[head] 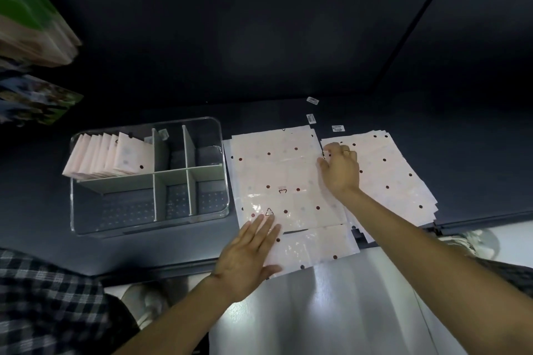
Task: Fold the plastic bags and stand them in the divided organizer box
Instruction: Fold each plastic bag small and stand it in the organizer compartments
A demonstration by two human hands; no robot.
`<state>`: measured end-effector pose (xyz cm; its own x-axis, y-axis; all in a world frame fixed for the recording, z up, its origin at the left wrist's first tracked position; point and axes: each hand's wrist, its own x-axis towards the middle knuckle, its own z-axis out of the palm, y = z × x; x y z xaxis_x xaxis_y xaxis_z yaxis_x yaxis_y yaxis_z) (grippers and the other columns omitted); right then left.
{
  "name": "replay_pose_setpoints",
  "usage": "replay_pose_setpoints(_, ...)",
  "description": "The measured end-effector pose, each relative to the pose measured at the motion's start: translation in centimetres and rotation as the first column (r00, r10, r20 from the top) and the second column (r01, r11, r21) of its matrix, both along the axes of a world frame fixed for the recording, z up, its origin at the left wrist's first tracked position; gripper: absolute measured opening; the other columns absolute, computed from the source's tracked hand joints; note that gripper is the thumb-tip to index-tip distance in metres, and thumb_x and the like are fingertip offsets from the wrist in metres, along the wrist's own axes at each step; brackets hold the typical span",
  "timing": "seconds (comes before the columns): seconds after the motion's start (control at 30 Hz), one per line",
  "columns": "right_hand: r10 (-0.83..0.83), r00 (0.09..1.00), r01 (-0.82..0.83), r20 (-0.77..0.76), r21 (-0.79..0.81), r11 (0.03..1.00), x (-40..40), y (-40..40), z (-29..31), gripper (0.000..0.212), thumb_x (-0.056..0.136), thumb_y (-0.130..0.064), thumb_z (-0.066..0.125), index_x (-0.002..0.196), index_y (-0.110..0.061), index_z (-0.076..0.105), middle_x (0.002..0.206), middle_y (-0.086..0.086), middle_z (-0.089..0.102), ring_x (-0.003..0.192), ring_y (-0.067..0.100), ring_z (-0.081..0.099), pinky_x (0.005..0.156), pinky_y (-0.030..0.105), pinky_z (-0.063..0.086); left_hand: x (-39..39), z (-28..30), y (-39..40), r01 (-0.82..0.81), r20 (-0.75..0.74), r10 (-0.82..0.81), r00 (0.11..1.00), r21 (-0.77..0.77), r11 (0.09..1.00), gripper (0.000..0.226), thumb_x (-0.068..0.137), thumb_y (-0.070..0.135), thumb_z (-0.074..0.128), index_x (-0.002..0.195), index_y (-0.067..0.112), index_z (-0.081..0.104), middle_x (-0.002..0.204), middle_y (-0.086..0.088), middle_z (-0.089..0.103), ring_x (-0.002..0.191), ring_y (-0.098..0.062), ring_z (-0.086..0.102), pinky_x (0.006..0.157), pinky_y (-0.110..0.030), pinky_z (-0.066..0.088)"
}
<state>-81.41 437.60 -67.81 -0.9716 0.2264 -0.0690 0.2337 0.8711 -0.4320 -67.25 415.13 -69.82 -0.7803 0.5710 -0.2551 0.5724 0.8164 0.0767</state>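
Pale pink dotted bag (284,179) lies flat, seemingly creased.

The pale pink dotted plastic bag (284,181) looks glossy and crinkled; the clear plastic organizer box (150,222) shines; the dark tabletop (173,248) is matt.

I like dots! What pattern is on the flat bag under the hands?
Pale pink bag with dark red and faint grey dots, seen best in the head view.
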Motion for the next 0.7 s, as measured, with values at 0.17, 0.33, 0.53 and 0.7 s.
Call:
replay_pose_setpoints(0.17,0.618,0.761,-0.582,-0.199,0.212,0.785,7.7,-3.1,-0.9,0.042,0.09,-0.019,0.059,0.128,-0.002,0.055,0.134,0.015,0.054,0.125,0.034,0.051,0.105,0.049,0.038,0.0,0.3,0.4,-0.038,0.032,0.038,0.999,-0.019,0.999,0.072,0.086,0.065,0.021,0.138,0.022,0.047,0.145,-0.008,0.043,0.133,-0.026,0.042,0.109,-0.037,0.034)
replay_pose_setpoints(0.33,0.739,0.657,-0.741,0.149,0.304,0.598,13.4,-0.8,-3.8,0.067,0.096,-0.052,0.026,0.146,-0.009,0.028,0.155,0.005,0.021,0.143,0.024,0.02,0.117,0.041,0.02,-0.1,-0.5,0.1,-0.01,0.071,0.01,0.997,0.004,1.0,0.076,0.091,0.066,0.017,0.148,0.025,-0.012,0.154,-0.003,-0.023,0.14,-0.027,-0.024,0.114,-0.041,-0.021)
replay_pose_setpoints(0.53,0.624,0.73,-0.675,0.28,0.44,0.592,14.3,6.9,-1.3,0.071,0.093,-0.058,0.022,0.144,-0.011,0.035,0.15,0.002,0.032,0.138,0.026,0.031,0.113,0.037,0.007,0.7,-0.4,-4.0,-0.018,0.12,0.022,0.993,-0.039,0.999,0.08,0.082,0.07,0.002,0.143,0.025,-0.024,0.15,0.001,-0.032,0.138,-0.02,-0.031,0.113,-0.037,-0.02)
replay_pose_setpoints(0.7,0.645,0.745,-0.653,0.167,0.377,0.657,13.2,6.2,-0.1,0.055,0.093,-0.047,0.039,0.131,-0.009,0.054,0.142,0.003,0.047,0.133,0.027,0.042,0.116,0.042,0.019,0.6,0.7,-4.3,-0.095,0.118,0.091,0.989,0.028,0.995,0.082,0.087,0.068,0.014,0.151,0.016,0.01,0.157,0.001,-0.01,0.145,-0.015,-0.012,0.116,-0.03,-0.011)
